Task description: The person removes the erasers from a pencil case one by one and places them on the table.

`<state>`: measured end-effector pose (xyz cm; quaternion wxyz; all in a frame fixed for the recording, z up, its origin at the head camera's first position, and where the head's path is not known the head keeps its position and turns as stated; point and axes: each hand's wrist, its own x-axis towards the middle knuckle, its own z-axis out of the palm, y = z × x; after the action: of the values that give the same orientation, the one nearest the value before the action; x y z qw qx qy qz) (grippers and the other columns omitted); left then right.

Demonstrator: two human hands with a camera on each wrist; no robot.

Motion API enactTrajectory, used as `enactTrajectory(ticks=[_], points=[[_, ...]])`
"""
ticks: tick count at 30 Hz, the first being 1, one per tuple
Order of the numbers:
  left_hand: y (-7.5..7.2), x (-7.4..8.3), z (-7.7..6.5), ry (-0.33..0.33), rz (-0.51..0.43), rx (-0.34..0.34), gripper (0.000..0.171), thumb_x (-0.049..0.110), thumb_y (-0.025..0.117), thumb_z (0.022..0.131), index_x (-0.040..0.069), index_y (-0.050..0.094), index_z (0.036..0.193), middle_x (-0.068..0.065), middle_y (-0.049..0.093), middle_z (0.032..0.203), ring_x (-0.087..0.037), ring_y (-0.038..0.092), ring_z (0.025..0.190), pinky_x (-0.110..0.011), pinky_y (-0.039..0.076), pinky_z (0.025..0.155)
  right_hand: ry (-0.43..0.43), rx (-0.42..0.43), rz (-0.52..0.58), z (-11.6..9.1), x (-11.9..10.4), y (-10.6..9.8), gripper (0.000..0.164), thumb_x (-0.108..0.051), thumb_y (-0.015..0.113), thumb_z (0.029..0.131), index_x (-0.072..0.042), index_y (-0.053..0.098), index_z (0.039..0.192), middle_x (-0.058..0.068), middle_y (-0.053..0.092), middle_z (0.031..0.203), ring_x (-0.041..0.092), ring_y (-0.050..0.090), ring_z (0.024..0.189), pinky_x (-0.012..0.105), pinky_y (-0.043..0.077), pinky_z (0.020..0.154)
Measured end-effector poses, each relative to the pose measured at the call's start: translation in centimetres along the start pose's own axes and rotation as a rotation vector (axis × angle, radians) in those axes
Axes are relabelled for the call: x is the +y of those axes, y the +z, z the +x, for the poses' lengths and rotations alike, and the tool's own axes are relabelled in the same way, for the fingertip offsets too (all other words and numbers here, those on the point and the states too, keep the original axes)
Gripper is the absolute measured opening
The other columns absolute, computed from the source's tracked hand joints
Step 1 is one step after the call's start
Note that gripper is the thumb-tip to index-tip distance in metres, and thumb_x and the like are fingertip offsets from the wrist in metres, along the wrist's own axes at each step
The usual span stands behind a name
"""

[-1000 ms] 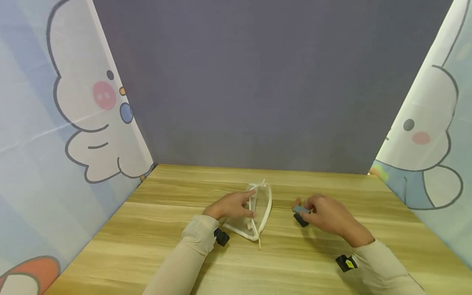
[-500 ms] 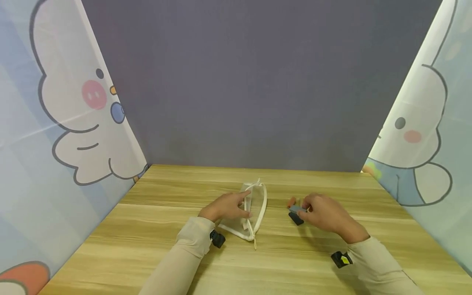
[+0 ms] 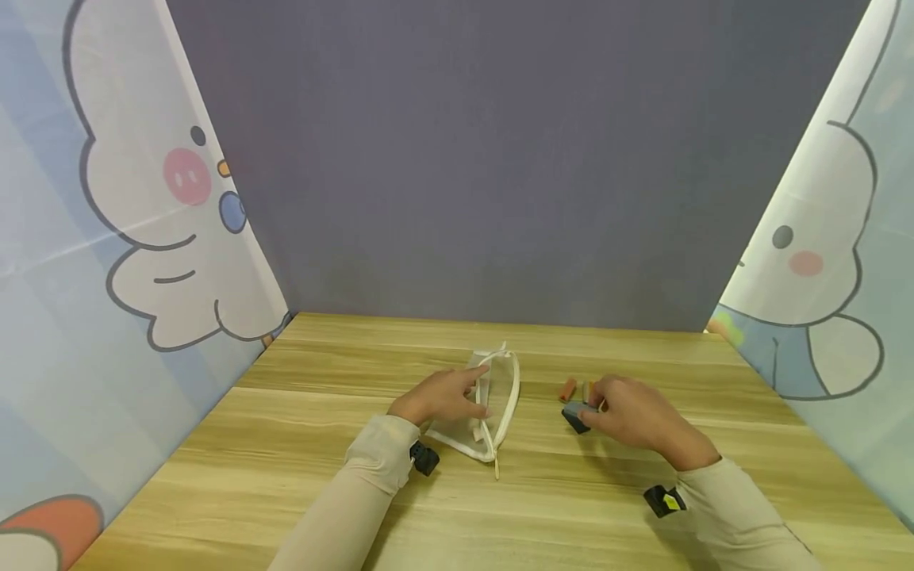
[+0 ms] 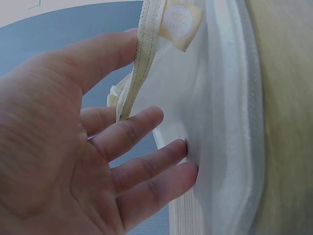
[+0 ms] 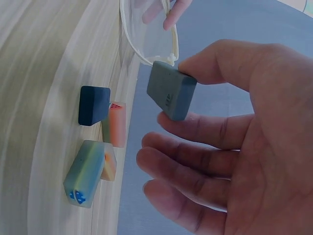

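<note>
In the head view, a white mesh zip pouch lies on the table with its mouth spread. My left hand has its fingers at that mouth; in the left wrist view the thumb and index finger stand apart, touching the zip tape from behind. My right hand pinches a grey eraser-like block between thumb and index finger, above the table. Below it are a black block, an orange block and a blue-green-yellow block, with another orange one partly hidden behind.
The wood-grain table is backed by a grey panel. Cartoon-print cloths stand along its left side and right side. The pouch lies left of the loose blocks.
The grey block in my right hand has shifted slightly right of the loose blocks, so more of the orange block and a pale one beside it show. My left hand stays at the pouch mouth.
</note>
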<state>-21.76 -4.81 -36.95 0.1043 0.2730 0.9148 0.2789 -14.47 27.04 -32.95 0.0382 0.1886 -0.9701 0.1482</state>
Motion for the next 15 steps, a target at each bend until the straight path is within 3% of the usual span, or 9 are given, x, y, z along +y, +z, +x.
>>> enactTrajectory(ticks=[15], points=[[-0.09,0.27,-0.25,0.01,0.04,0.002,0.084,0.044,0.074,0.09,0.022,0.032,0.159,-0.006,0.054,0.145,-0.022,0.058,0.124,-0.04,0.048,0.1,0.03,-0.093,0.006,-0.29,-0.42,0.39,0.022,-0.036,0.072,0.09,-0.021,0.064,0.077,-0.008,0.051,0.064,0.009,0.042,0.051,0.029,0.034,0.047]])
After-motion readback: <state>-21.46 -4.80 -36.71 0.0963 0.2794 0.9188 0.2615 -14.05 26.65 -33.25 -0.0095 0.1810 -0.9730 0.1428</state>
